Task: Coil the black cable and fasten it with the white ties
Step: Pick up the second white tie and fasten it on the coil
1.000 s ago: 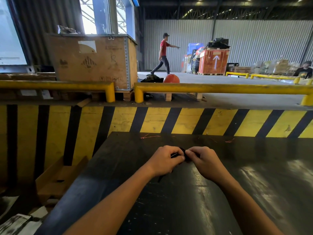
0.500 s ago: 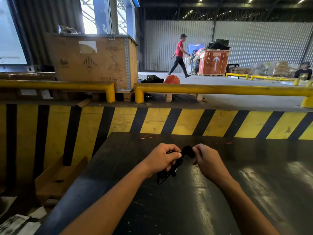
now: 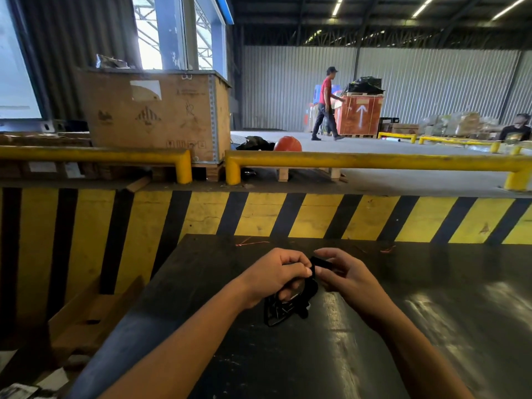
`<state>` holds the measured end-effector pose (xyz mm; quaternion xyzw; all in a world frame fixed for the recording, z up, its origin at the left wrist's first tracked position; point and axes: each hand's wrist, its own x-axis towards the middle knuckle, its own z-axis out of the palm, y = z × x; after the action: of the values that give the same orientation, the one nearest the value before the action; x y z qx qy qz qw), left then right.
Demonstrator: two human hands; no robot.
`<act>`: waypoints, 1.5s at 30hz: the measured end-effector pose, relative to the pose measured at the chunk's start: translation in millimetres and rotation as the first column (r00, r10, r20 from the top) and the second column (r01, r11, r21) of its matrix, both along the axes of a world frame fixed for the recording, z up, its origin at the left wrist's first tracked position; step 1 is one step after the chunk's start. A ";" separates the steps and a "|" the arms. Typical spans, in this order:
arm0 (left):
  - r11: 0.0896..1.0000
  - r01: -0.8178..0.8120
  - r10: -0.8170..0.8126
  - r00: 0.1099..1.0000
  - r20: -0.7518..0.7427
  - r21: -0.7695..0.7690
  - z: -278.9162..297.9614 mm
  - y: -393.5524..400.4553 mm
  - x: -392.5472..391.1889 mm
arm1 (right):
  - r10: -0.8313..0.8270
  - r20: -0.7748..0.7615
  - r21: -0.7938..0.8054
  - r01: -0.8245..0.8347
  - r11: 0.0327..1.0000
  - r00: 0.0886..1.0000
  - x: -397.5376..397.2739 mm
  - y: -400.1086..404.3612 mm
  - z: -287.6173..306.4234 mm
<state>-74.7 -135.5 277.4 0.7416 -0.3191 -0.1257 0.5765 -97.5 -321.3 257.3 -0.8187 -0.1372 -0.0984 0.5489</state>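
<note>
A bundle of coiled black cable (image 3: 283,309) hangs over the black table (image 3: 431,326), gripped by my left hand (image 3: 273,276), whose fingers are closed around its upper part. The loops droop below that fist. My right hand (image 3: 342,276) is just to the right, its fingertips pinching a short black end piece (image 3: 322,263) of the cable near my left thumb. A small white spot shows at the bundle's lower right; I cannot tell whether it is a white tie.
A yellow-and-black striped barrier (image 3: 259,214) rises behind the table, with yellow rails (image 3: 359,161) above it. A cardboard piece (image 3: 86,315) leans at the table's left. A few thin red strands (image 3: 253,242) lie at the far table edge. A person (image 3: 325,105) walks in the hall beyond.
The hands lifted slightly apart and the coiled loops came into view, hanging lower below my left fist. My right fingers shifted onto the cable's end piece. The distant person walked right.
</note>
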 end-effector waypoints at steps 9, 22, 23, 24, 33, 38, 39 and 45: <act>1.000 0.013 -0.013 0.999 0.050 -0.008 19.9 4.8 2.4 | 0.082 0.052 0.114 -0.088 0.990 0.995 -7.3 -5.9 19.4; 0.938 -0.314 0.292 0.944 -0.152 -0.145 31.3 -14.0 3.1 | 0.227 -0.086 -0.011 -0.229 0.973 0.970 -7.1 9.7 26.2; 0.935 -0.320 0.297 0.942 -0.156 -0.155 31.6 -13.6 3.5 | 0.227 -0.110 0.042 -0.223 0.974 0.968 -5.7 9.9 25.4; 0.931 -0.322 0.299 0.942 -0.150 -0.171 30.9 -13.2 4.0 | 0.211 -0.138 0.083 -0.201 0.976 0.968 -3.6 10.1 24.3; 0.948 -0.226 0.215 0.974 -0.074 -0.225 -3.5 -1.0 1.1 | 0.138 -0.304 0.392 -0.008 0.920 0.943 7.6 -7.7 14.1; 0.916 -0.222 0.166 0.968 -0.189 -0.334 -1.9 -2.6 1.2 | 0.128 -0.328 0.375 0.005 0.927 0.936 8.6 -6.3 8.4; 0.916 -0.230 0.174 0.966 -0.189 -0.330 -1.3 -4.9 0.8 | 0.114 -0.329 0.373 0.018 0.928 0.937 9.1 -5.7 8.3; 0.895 -0.317 0.290 0.948 -0.130 -0.314 -4.1 -12.5 -0.4 | 0.009 -0.297 0.346 0.099 0.933 0.955 8.0 -1.7 8.4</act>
<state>-75.1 -148.0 273.3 0.6694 -0.1927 -0.0083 0.7174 -89.5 -323.1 265.7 -0.7138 -0.0151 -0.0116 0.7001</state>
